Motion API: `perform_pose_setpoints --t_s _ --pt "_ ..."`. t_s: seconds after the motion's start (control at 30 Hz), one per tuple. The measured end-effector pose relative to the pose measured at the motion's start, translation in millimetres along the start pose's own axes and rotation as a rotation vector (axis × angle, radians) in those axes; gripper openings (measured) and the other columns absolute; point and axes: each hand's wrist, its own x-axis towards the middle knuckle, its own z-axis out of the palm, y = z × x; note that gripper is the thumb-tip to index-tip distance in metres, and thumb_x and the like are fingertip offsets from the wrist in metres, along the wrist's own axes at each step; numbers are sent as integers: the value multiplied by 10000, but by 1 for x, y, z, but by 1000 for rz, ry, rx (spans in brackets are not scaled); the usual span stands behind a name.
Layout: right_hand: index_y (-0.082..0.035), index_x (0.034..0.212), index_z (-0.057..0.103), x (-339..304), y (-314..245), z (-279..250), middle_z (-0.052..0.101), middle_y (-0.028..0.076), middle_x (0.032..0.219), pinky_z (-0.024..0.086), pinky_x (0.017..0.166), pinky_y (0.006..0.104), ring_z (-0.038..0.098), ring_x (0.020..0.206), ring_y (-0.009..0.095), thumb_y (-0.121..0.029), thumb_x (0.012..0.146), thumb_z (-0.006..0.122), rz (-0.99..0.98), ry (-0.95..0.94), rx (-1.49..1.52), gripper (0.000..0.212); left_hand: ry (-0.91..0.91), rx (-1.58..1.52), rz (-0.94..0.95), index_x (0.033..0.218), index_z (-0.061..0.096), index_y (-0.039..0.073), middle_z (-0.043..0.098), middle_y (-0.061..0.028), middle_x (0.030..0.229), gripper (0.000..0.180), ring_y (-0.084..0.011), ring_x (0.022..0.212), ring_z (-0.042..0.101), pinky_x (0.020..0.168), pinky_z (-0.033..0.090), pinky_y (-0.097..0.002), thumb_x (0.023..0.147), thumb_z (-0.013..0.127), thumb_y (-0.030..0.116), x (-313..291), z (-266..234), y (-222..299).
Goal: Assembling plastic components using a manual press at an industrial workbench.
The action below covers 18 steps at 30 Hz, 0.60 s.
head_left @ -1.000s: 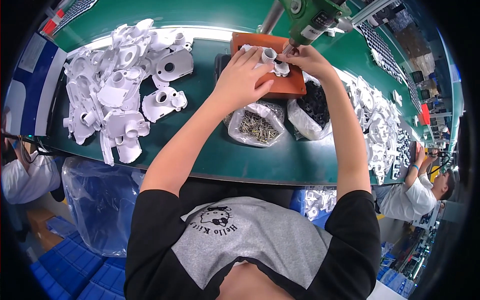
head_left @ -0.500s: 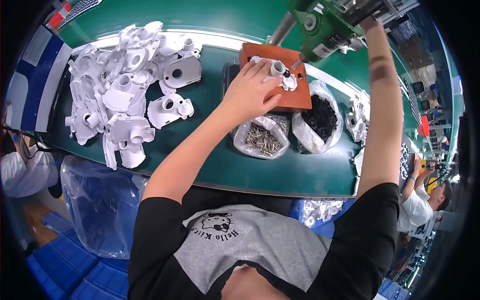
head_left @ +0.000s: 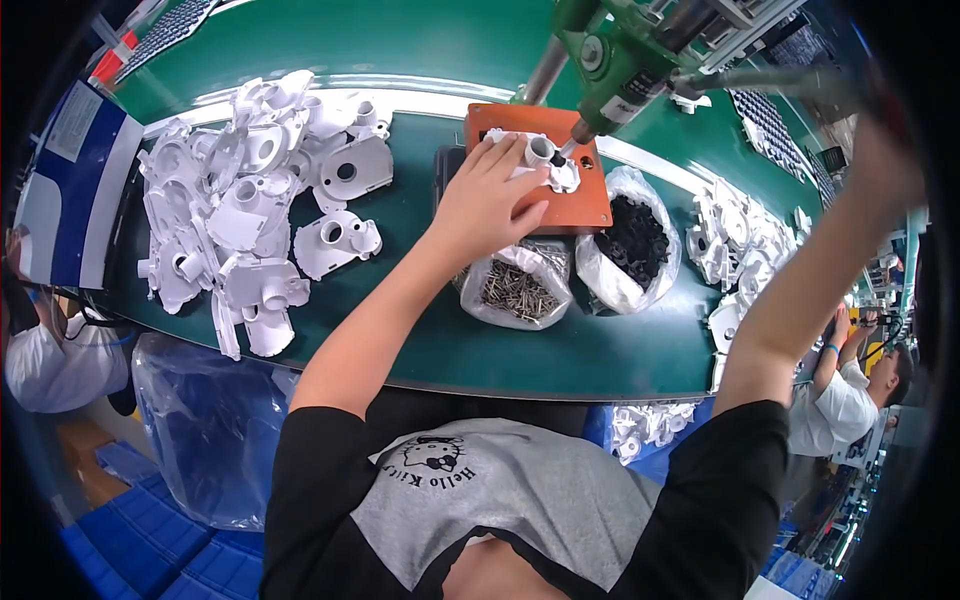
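Note:
My left hand [head_left: 495, 195] lies open, fingers stretched out, on a white plastic housing part [head_left: 560, 178]. That part has a round tube stub and rests on an orange fixture block [head_left: 580, 212]. A small black piece [head_left: 558, 158] sits beside the stub, right under the tip of a green press [head_left: 625, 75]. Far out at the upper right, my right hand [head_left: 890, 170] is blurred at the end of the press lever [head_left: 765, 82]; its fingers are hard to see, but it appears closed on the lever.
White housings [head_left: 240, 215] lie heaped on the left of the green table [head_left: 430, 345]. Near the fixture stand bags of metal pins [head_left: 518, 292] and black pieces [head_left: 635, 240]. More white parts [head_left: 740, 235] lie at right. A co-worker [head_left: 840, 390] sits far right.
My right hand has swung outward to the right, with the lever now stretched out toward it. My left hand stays on the housing; the whole view has shifted slightly.

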Motion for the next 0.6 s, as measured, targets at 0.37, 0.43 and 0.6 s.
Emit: perform_pose_setpoints --t_s 0.37,0.43,0.6 --pt "-91 510 408 -211 -43 -9 486 87 568 346 928 485 512 614 280 -163 788 429 -190 -282 -301 288 -70 -26 20 1089 601 104 508 -193 1294 326 -331 1265 423 1090 283 -461 818 627 282 9 1 5" --pt "-82 688 499 -162 -50 -14 503 96 746 260 1071 527 495 800 234 -278 880 395 -128 -63 215 293 -79 -8 20 1125 543 80 501 -190 1299 375 -345 1268 415 1088 287 -457 815 635 269 11 0 7" --pt "-131 966 590 -37 9 75 575 7 850 424 630 269 565 782 149 -406 865 587 271 297 -232 293 -114 -120 -147 1209 426 18 508 -206 1273 536 -385 1247 416 1076 315 -439 794 668 256 12 -6 15"
